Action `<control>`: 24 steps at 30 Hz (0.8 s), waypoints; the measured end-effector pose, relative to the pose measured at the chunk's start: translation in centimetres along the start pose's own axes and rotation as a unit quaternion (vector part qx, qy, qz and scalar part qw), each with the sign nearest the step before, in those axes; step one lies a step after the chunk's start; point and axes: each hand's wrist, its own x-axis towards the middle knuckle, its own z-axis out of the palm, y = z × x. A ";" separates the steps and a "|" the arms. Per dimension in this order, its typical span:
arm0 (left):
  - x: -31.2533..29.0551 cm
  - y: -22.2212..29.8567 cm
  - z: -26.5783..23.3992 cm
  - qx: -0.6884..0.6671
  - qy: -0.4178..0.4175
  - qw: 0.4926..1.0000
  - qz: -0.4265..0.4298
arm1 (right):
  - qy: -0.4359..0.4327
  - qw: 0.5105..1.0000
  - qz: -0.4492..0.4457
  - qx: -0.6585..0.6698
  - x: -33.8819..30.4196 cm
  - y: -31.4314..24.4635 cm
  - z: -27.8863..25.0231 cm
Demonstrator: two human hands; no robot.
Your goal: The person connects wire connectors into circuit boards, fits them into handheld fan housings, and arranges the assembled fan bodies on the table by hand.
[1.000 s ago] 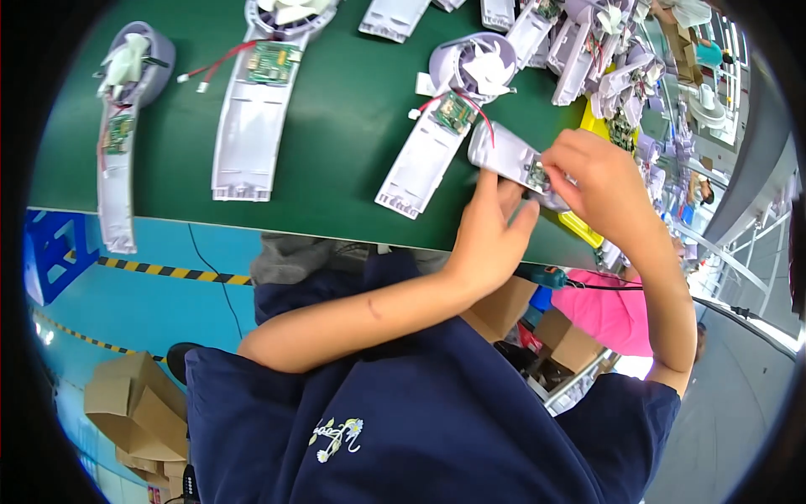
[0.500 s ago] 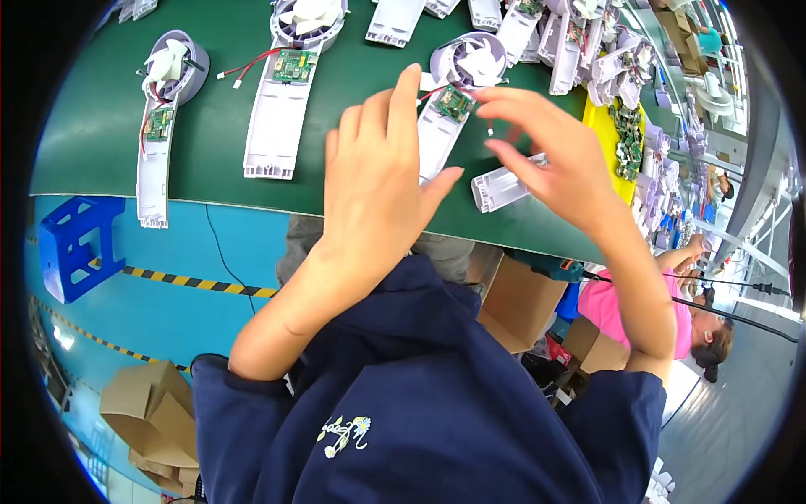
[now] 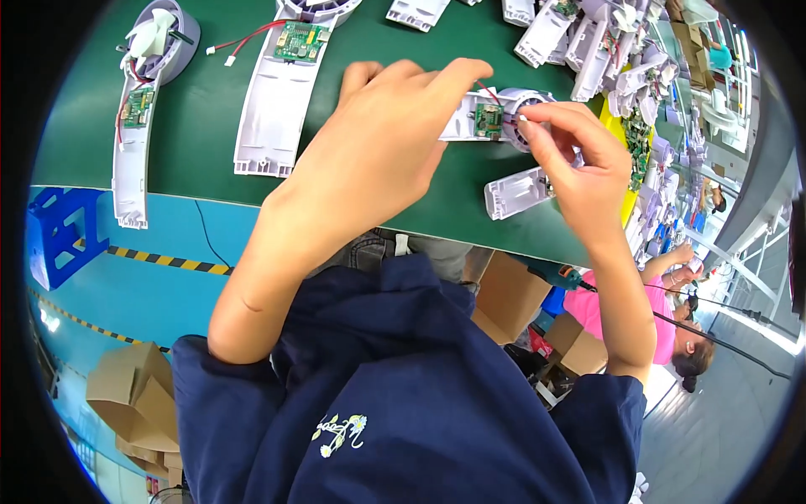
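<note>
My left hand is closed round the handle of a white handheld-fan housing, its fingers hiding most of that handle. A small green circuit board with a red wire sits in the housing, beside its round fan end. At that round end my right hand pinches a small white plug between thumb and forefinger. Below the right hand lies a loose white handle shell, apart from the housing. Two more opened fan housings, one with a board and loose red wires, lie to the left.
The green table ends just in front of me. White fan parts pile up at the far right, beside a yellow tray of circuit boards. A blue stool and cardboard boxes stand below. A person in pink sits at right.
The held fan housing has turned from upright to nearly sideways, its round end now to the right. My right fingers have closed into a pinch on the plug, and my left hand has tilted rightward.
</note>
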 end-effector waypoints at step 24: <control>-0.3 -1.1 1.0 -0.054 0.067 0.996 -0.022 | -0.105 0.958 -0.083 -0.255 2.7 -2.3 -1.0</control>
